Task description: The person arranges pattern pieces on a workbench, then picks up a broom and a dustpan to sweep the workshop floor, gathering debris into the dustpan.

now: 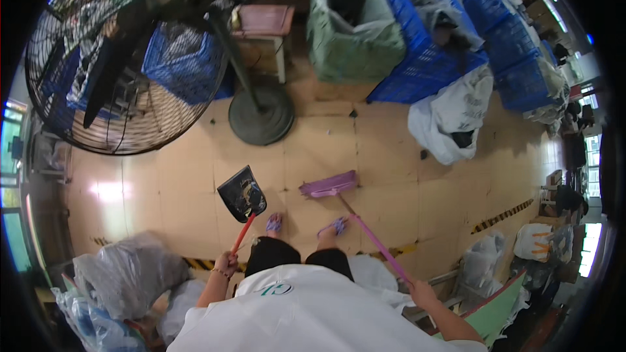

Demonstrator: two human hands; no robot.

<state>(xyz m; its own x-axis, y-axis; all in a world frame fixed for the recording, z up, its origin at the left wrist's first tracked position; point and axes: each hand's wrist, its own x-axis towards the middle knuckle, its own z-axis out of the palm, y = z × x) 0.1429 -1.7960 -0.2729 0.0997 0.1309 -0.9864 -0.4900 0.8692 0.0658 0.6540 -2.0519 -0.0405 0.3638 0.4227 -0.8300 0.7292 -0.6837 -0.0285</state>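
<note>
My left hand is closed round the red handle of a black dustpan, whose pan is just in front of my left foot. Some light-coloured scraps or marks show in the pan, too small to make out. In my right hand is the long pink-purple stick of a broom. The broom's purple head is at the floor ahead of my right foot, to the right of the dustpan and apart from it.
A large standing fan stands ahead on the left. Blue plastic crates, a green lined bin and a white sack line the far side. Plastic bags lie at my left. A green board leans at my right.
</note>
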